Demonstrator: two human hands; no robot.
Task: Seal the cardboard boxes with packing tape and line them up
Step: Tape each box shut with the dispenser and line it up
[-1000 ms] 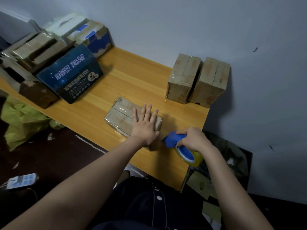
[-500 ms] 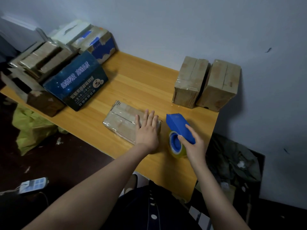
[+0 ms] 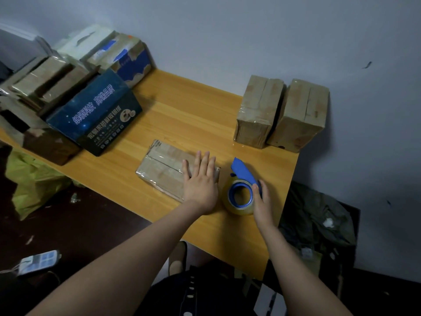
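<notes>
Dim, cool light w/ soft shadow right of the sealed boxes [image 3: 259, 112] on wall [image 3: 341, 42]; edges bend, corners dark.

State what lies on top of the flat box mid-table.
The left hand lies flat on the box's right end, fingers straight. Glossy tape covers the rest. The top under the hand is hidden.

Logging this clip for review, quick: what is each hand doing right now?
Left hand: open, pressed flat on the cardboard box.
Right hand: closed on the tape dispenser, at its blue handle.
</notes>
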